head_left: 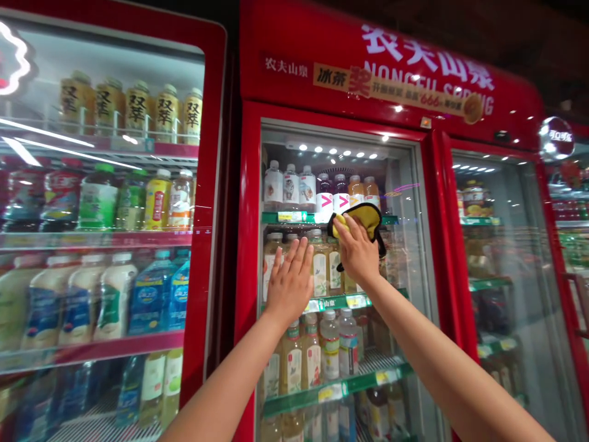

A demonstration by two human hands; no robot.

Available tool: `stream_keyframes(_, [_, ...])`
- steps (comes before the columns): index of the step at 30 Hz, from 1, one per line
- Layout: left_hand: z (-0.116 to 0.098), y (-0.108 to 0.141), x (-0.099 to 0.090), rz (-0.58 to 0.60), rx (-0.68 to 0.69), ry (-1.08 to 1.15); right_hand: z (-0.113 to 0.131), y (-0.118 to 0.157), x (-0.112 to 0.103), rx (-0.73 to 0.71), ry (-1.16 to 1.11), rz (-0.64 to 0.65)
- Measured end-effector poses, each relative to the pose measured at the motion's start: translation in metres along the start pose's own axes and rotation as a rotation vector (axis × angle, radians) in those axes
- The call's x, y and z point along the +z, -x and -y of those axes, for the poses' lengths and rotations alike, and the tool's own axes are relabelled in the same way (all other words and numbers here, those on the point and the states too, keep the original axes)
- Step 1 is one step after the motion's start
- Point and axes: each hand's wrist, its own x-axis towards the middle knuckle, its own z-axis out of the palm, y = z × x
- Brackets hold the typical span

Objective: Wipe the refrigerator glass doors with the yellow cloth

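A red drinks cooler (251, 245) with a closed glass door stands in front of me. My right hand (359, 253) presses a yellow cloth with black edging (369, 220) against the glass, near the upper shelf. To its left, my left hand (291, 279) is raised flat at the glass, fingers stretched upward and holding nothing. Behind the door, rows of bottles (330, 344) stand on shelves with green front strips. Part of the cloth is hidden under my right hand.
On the left is another red-framed cooler (196, 184) with bottles on several shelves. A second glass door (510, 258) of the red cooler is at the right, with a further cooler (570, 233) beyond it.
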Motion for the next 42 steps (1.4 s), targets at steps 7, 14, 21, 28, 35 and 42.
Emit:
stream_keyframes(7, [-0.018, 0.000, 0.010, -0.016, -0.048, 0.004, -0.015, 0.059, 0.010, 0.157, 0.013, -0.027])
stream_keyframes(14, [-0.029, -0.023, 0.021, -0.059, -0.027, 0.000, -0.008, 0.015, 0.003, -0.047, -0.033, 0.045])
stream_keyframes(21, [-0.043, -0.032, 0.030, -0.047, -0.015, -0.002, -0.064, 0.042, 0.012, 0.273, -0.063, -0.083])
stream_keyframes(28, [-0.050, -0.037, 0.035, -0.046, -0.006, 0.014, -0.043, 0.074, 0.011, 0.142, -0.055, 0.071])
stream_keyframes(35, [-0.071, -0.052, 0.046, -0.041, 0.007, 0.040, -0.108, 0.021, 0.004, 0.172, -0.084, -0.002])
stream_keyframes(42, [-0.083, -0.041, 0.048, 0.001, 0.007, 0.058, -0.097, 0.078, 0.011, 0.419, -0.057, 0.058])
